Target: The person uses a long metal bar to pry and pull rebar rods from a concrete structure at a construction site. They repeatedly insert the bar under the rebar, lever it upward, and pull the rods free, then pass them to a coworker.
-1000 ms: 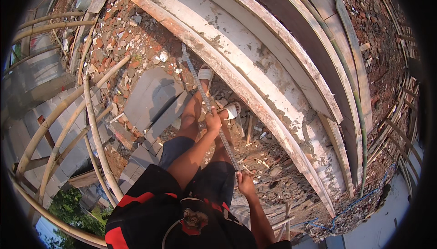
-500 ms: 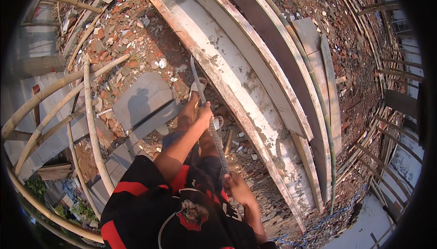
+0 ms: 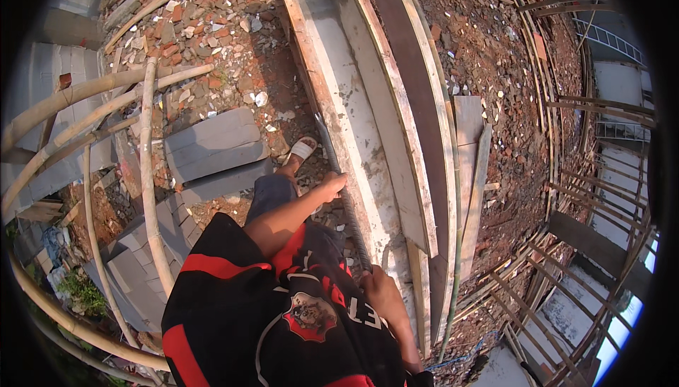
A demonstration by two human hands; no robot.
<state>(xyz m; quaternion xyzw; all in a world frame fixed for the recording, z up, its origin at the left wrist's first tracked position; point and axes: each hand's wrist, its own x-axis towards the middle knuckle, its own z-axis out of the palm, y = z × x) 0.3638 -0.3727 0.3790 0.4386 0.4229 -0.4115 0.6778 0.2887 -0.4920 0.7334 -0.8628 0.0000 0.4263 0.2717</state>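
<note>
A long ribbed steel bar (image 3: pixel 351 221), flattened at its far end, slants across in front of me. My left hand (image 3: pixel 331 186) is closed round its middle, beside the edge of a long wooden plank (image 3: pixel 308 48). Lower down, my right hand (image 3: pixel 382 296) grips the near part of the bar; what lies under that palm is hidden. The bar's flat tip is at the plank's outer side; I cannot tell whether it is wedged under. The plank borders a pale concrete strip (image 3: pixel 368 150) with crumbs of mortar, and an upright board (image 3: pixel 385 83) runs along its other side.
Beyond the strip run a dark panel (image 3: pixel 417 55) and loose boards (image 3: pixel 468 154). Grey blocks (image 3: pixel 212 143) are stacked at left, behind bamboo poles (image 3: pixel 150 175). Brick rubble (image 3: pixel 212 26) covers the ground round my sandalled foot (image 3: pixel 300 152).
The bar and both hands have shifted right, up against the plank, and the bar's tip now sits lower along the plank's side. My view has turned, so the strip stands more upright.
</note>
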